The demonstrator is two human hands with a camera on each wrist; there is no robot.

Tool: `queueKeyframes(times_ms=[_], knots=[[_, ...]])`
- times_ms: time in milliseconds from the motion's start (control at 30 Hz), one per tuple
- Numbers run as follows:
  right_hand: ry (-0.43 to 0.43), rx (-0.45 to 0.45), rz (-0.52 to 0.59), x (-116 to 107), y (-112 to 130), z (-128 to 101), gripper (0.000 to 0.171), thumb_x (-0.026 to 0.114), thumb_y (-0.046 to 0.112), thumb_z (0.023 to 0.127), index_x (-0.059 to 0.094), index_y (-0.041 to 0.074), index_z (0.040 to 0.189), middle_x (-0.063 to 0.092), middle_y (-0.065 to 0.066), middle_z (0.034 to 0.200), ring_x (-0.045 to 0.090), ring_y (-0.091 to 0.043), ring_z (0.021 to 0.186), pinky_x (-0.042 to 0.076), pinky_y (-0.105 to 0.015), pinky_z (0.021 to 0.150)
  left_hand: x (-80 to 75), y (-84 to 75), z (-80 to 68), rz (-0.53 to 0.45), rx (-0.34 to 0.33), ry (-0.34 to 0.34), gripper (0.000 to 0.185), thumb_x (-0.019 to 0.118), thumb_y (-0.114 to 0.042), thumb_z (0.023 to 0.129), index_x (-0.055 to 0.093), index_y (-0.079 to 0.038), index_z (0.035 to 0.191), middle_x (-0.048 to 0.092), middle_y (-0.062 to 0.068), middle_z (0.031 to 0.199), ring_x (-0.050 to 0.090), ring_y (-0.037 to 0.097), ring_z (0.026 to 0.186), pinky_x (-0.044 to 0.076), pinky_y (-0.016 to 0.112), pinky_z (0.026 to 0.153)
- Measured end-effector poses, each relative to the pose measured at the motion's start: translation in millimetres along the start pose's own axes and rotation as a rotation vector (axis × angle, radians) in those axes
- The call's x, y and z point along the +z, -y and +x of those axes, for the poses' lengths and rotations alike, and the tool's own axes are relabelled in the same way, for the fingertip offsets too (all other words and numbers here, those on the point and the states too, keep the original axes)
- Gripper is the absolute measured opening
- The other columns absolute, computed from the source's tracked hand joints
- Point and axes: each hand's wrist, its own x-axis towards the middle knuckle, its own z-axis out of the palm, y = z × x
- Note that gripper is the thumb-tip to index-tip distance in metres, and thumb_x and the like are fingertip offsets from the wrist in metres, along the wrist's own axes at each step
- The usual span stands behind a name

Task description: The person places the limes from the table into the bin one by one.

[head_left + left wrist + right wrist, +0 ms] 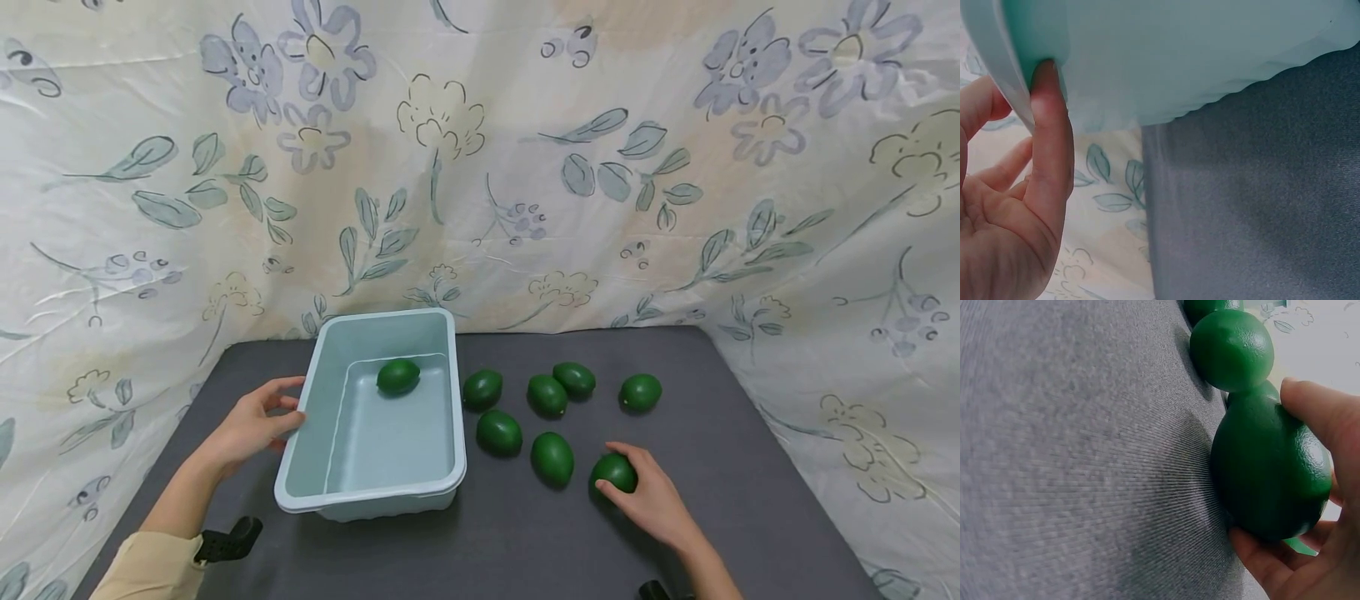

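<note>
A pale blue-green plastic basin [375, 496] stands on the left half of the dark table, with one green lime [398, 377] inside near its back. My left hand [251, 427] grips the basin's left side at the rim. In the left wrist view one digit of that hand [1050, 144] presses the wall just under the rim. To the right of the basin, my right hand [654, 500] holds another lime [1269, 469] between thumb and fingers, low over the table; part of this lime is hidden by the hand.
Several more limes lie loose between basin and right hand, among them one at the front [552, 459], one by the basin [498, 433] and one at the far right [641, 392]. A floral cloth [495, 275] hangs behind the grey table [525, 550] and along its sides.
</note>
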Motion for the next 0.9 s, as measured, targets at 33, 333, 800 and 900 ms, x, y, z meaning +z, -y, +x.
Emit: queueKeyframes(times_ms=[33,333,800,900], knots=[[0.0,0.002,0.004,0.6,0.3,0.3,0.057,0.072,0.034,0.078,0.051,0.011,0.126,0.052,-0.014,0.119,0.055,-0.025,0.097,0.046,-0.036,0.071,-0.4,0.4,-0.3,0.0,0.001,-0.001,0.065,0.058,-0.013,0.088,0.025,-0.004,0.143,0.047,0.025,0.117,0.06,0.023,0.085,0.056,0.038,0.065],[-0.008,0.01,0.012,3.0,2.0,1.7,0.054,0.072,0.036,0.078,0.053,0.013,0.123,0.053,-0.012,0.117,0.056,-0.021,0.092,0.046,-0.034,0.07,-2.8,1.9,-2.2,0.0,-0.004,-0.005,0.064,0.058,-0.013,0.088,0.025,-0.004,0.143,0.047,0.025,0.117,0.059,0.023,0.086,0.056,0.039,0.066],[-0.106,-0.082,0.026,-5.7,13.3,16.8,0.054,0.071,0.03,0.08,0.051,0.012,0.127,0.05,-0.016,0.12,0.056,-0.027,0.092,0.047,-0.037,0.066,-0.8,0.8,-0.4,-0.018,-0.017,-0.009,0.064,0.059,-0.013,0.088,0.026,-0.006,0.142,0.048,0.024,0.117,0.06,0.022,0.085,0.055,0.038,0.065],[-0.114,-0.111,0.03,-8.4,20.7,22.7,0.054,0.071,0.031,0.08,0.051,0.013,0.127,0.049,-0.015,0.121,0.056,-0.026,0.092,0.047,-0.038,0.068,-0.5,-0.2,0.8,-0.02,-0.018,-0.006,0.064,0.059,-0.014,0.088,0.026,-0.006,0.143,0.049,0.024,0.117,0.06,0.022,0.086,0.055,0.038,0.065]])
